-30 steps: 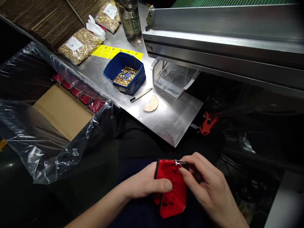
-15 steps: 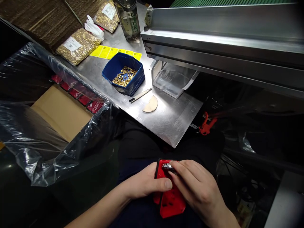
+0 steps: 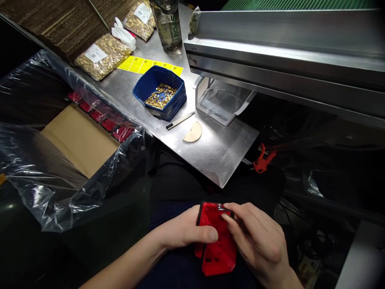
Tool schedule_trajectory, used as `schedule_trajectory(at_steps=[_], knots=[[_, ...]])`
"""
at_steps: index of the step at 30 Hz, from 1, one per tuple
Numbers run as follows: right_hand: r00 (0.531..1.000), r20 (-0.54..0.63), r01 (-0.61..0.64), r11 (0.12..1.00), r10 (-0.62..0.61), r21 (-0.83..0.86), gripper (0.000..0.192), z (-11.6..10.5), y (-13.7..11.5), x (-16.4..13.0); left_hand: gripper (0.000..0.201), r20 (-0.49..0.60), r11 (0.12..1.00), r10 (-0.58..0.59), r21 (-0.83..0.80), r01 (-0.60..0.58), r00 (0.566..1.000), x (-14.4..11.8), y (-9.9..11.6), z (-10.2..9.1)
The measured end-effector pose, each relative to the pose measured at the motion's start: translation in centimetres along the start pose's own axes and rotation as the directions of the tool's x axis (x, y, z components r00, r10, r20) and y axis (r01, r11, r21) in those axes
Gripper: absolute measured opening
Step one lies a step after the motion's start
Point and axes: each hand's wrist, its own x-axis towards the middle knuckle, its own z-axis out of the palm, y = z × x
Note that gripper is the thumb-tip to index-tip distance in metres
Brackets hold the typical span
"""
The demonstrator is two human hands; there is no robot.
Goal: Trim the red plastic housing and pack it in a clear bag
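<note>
My left hand (image 3: 192,230) is closed round a red plastic housing (image 3: 218,259) with a black edge, its thumb lying across the inner face. The housing is held over my lap, its hollow side with small holes facing up. At the housing's upper end, my right hand (image 3: 261,237) pinches a small shiny metal part (image 3: 220,207) between thumb and fingertips. That part lies against the red inner wall; its exact kind is too small to make out. The lower fingers of my right hand are bent beside the housing's right edge.
On the metal table (image 3: 221,156) stand a blue bin (image 3: 177,106) of small brass pieces, a clear tray (image 3: 215,118) and a bottle (image 3: 170,34). A pen-like tool (image 3: 183,119) and a wooden disc piece (image 3: 194,133) lie near its edge. A plastic-lined box (image 3: 81,140) is at left.
My right hand has shifted slightly right and its fingers have opened a little round the metal part, which now sits farther right at the housing's upper end. The left hand keeps its hold.
</note>
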Motion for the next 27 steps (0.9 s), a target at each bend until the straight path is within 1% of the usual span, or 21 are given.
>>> schedule_trajectory(at_steps=[1,3,5,7,10,13,16,18,20,23,27], knots=[[0.999,-0.023,-0.036,0.999,0.036,-0.007,0.022,0.0,-0.2,0.0,0.075,0.0,1.0,0.001,0.002,-0.001,1.0,0.0,0.1,0.0],[0.994,-0.031,-0.11,0.994,0.109,-0.008,0.02,0.0,-0.5,-0.2,0.075,0.005,1.0,0.017,0.01,-0.017,1.0,0.0,0.2,0.1],[0.983,0.005,-0.186,0.982,0.186,0.02,0.016,0.1,-0.9,-0.4,0.075,0.0,0.998,0.054,0.009,-0.054,0.999,0.0,0.1,0.2],[0.962,0.073,-0.269,0.96,0.264,0.072,0.013,0.1,-1.4,-0.6,0.08,-0.044,0.994,0.106,0.012,-0.106,0.993,0.0,-0.2,0.1],[0.906,0.161,-0.413,0.902,0.392,0.126,0.013,-0.1,-2.3,-0.6,0.095,-0.138,0.99,0.14,0.013,-0.139,0.981,-0.2,-0.6,0.1],[0.827,0.299,-0.534,0.832,0.476,0.149,0.018,-0.1,-3.0,-0.2,0.098,-0.171,0.989,0.146,0.029,-0.143,0.974,-0.3,-0.6,0.2],[0.76,0.457,-0.593,0.782,0.463,0.194,0.02,0.2,-3.0,0.2,0.098,-0.139,0.989,0.142,0.07,-0.133,0.98,-0.3,-0.3,0.3],[0.739,0.504,-0.612,0.758,0.448,0.224,0.021,0.5,-2.9,0.3,0.098,-0.112,0.988,0.134,0.088,-0.124,0.985,-0.2,-0.1,0.4],[0.733,0.518,-0.626,0.734,0.44,0.263,0.022,0.8,-2.8,0.2,0.098,-0.102,0.986,0.142,0.107,-0.131,0.985,-0.2,0.0,0.4],[0.738,0.515,-0.638,0.699,0.436,0.323,0.022,1.1,-2.8,0.1,0.097,-0.107,0.982,0.16,0.117,-0.147,0.981,-0.2,0.0,0.4],[0.733,0.523,-0.655,0.66,0.435,0.368,0.02,1.3,-2.7,-0.1,0.095,-0.113,0.983,0.145,0.127,-0.13,0.983,-0.3,-0.1,0.5]])
